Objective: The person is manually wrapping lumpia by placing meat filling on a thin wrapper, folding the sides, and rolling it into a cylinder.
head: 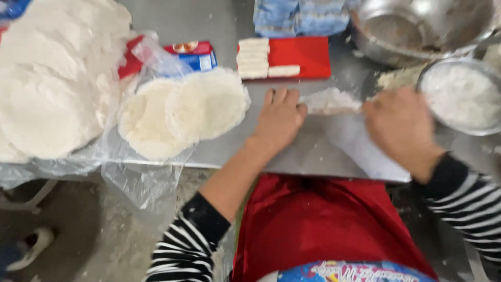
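While both hands press down on the steel table [219, 151], a pale wrapper [360, 143] lies flat between them with a ridge of white filling [330, 101] across its far edge; the ridge's long axis runs left to right, from one hand to the other. The left hand [279, 117] lies palm down with fingers curled over the ridge's left end, touching it rather than clasping it. The right hand [399, 125] is blurred; it sits at the ridge's right end, and whether its fingers close on anything cannot be told.

Just right of that hand stands a small metal bowl [493, 122] of white grated filling, and behind it a large steel bowl [417, 49]. Straight beyond the ridge lies a red rectangular tray [308, 55] holding white sticks [254, 57] stacked at its left end. Left of the left hand, two round white wrappers [182, 112] overlap on clear plastic film [141, 183], and a far larger heap of white rounds [52, 78] fills the left side. Between heap and tray rests a red and blue packet [195, 55]; a blue and white bag [300, 15] lies at the far edge
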